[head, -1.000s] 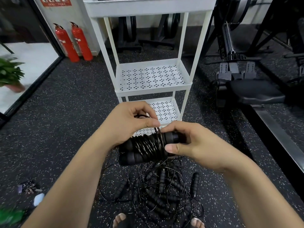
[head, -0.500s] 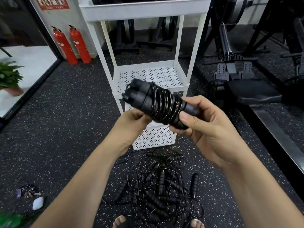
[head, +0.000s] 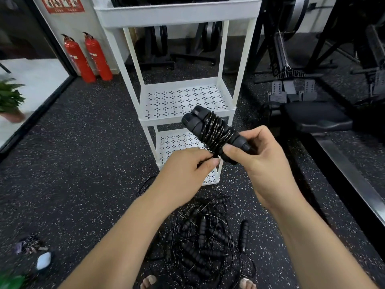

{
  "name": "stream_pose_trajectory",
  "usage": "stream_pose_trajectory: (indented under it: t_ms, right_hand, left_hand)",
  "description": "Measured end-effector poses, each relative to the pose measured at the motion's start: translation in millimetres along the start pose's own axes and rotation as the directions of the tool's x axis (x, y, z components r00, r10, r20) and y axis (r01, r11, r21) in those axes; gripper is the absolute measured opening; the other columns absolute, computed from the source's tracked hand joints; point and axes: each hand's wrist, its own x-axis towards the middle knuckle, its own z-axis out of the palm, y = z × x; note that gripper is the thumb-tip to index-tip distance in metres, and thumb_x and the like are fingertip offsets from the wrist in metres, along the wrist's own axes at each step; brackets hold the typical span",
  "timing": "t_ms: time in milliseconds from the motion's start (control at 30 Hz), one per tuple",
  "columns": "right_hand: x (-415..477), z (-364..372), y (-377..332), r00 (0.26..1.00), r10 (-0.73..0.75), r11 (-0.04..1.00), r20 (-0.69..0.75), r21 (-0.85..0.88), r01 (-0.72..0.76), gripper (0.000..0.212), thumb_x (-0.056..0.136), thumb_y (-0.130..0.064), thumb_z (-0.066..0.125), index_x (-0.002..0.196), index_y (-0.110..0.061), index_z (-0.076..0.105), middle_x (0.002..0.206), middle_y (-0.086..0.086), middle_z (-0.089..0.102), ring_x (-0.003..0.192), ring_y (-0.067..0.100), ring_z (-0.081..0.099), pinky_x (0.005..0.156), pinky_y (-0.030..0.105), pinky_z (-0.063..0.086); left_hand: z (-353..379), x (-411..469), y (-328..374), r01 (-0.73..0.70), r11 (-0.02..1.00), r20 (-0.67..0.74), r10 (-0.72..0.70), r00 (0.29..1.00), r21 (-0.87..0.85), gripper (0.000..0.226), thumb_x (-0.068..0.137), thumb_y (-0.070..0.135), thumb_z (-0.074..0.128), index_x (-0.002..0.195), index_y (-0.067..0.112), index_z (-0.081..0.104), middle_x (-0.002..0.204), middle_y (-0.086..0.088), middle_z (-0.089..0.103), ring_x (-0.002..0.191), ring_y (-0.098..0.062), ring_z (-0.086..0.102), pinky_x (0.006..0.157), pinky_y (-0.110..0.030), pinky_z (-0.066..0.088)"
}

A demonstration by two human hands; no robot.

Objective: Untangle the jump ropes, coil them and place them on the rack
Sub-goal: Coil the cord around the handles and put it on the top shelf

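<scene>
Coiled jump rope (head: 217,132) shifted rightward; right hand (head: 264,163) gripping its handles (head: 193,120); left hand (head: 185,172) pinching its cord (head: 213,156)

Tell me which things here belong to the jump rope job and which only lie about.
Job: coiled jump rope, held in left hand and right hand; tangled ropes on floor; white rack.
Lying about: fire extinguishers; potted plant; rowing machine; small white case.

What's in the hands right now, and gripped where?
A coiled black jump rope, thin cable wound round its two paired handles. The right hand grips the handles' near end. The left hand pinches the cable at the coil's lower edge.
</scene>
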Motion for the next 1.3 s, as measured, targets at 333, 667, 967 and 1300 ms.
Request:
stream_pose_trajectory:
  t_ms: [333,667,967,1300]
  right_hand:
    - [1.8,-0.8,2.0,0.958,0.137,0.967,0.253,-0.243,-0.074,0.053,0.077,-0.018,0.091,0.126,-0.030,0.075,0.096,0.006,0.082,0.097,0.034,0.078,0.100,0.060,0.058]
    - [-9.7,17.9,2.8,0.993,0.116,0.993,0.028,-0.014,-0.116,0.031,0.085,-0.008,0.089,0.106,-0.009,0.066,0.088,0.007,0.081,0.076,0.024,0.077,0.065,0.033,0.057]
    - [-9.6,27.6,1.8,0.972,0.226,0.942,-0.059,0.267,-0.202,0.033,0.080,-0.013,0.094,0.096,-0.018,0.065,0.086,0.001,0.073,0.067,0.010,0.067,0.058,0.023,0.050]
    - [-4.8,20.0,-7.1,0.914,0.405,0.742,0.043,0.568,-0.355,0.030,0.088,-0.002,0.084,0.095,-0.013,0.057,0.061,-0.004,0.065,0.043,0.005,0.055,0.062,0.026,0.054]
  left_hand:
    - [-10.3,-10.2,-0.7,0.178,0.975,-0.141,-0.197,0.970,-0.133,0.024,0.087,0.025,0.089,0.076,0.028,0.068,0.070,0.009,0.074,0.057,-0.006,0.073,0.055,-0.027,0.054]
    - [-6.0,-12.0,8.7,0.059,0.989,-0.453,-0.116,0.884,-0.137,0.007,0.092,0.029,0.085,0.095,0.028,0.079,0.080,0.017,0.076,0.080,0.003,0.073,0.080,-0.030,0.061]
    - [-0.8,-22.4,30.5,-0.078,0.949,-0.449,-0.071,0.891,-0.306,0.018,0.089,0.022,0.087,0.096,0.036,0.078,0.091,0.024,0.075,0.093,0.000,0.070,0.085,-0.016,0.053]
    - [18.7,-26.1,35.6,-0.137,0.892,-0.356,-0.028,0.934,-0.430,0.028,0.098,0.011,0.076,0.110,0.037,0.078,0.110,0.018,0.078,0.114,-0.007,0.071,0.104,-0.026,0.051]
